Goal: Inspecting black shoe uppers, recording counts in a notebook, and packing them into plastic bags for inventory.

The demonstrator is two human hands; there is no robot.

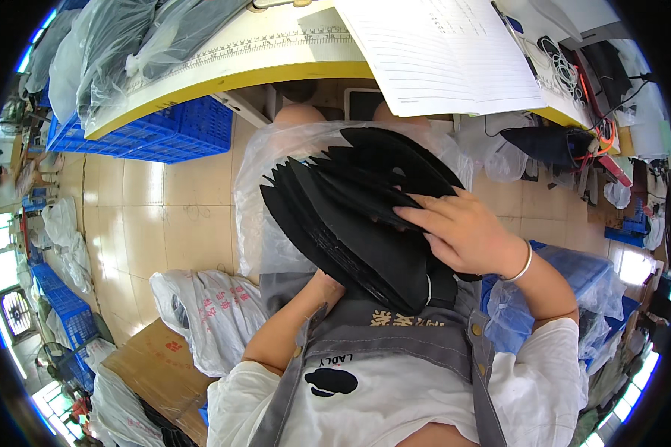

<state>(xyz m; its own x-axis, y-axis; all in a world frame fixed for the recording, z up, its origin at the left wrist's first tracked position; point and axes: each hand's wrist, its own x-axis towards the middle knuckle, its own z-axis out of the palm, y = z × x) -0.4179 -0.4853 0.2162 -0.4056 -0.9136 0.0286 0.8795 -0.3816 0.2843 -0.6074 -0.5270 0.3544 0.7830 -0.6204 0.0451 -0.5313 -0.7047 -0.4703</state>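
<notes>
Fingers (425, 216) atop fanned black pieces (358, 216)

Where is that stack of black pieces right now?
In the head view, the black stack sits at centre, over the person's lap, half inside a clear bag, with the right hand on top.
</notes>
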